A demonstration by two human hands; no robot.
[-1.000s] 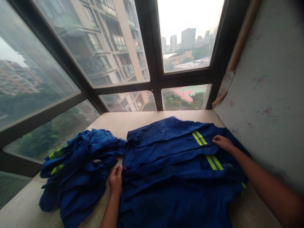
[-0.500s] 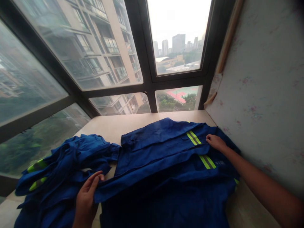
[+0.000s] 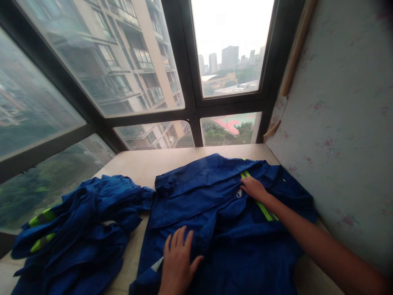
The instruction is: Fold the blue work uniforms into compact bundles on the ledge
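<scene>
Two o'clock on our jacket: right hand, grip unclear; eight o'clock, apart: left hand, spread; we should smooth evenly.

From here I can see the person's left hand at the bottom centre of the frame, bare across its back, with a broad, smooth back, four slim fingers that narrow to rounded tips, and a shorter, thicker thumb. The right hand, right of centre, is bare too, compact and rounded over the knuckles, its fingertips too small and soft to make out in detail. Behind it a slender wrist leads into a long, bare right forearm, smooth in outline and growing wider towards the lower right corner.
</scene>
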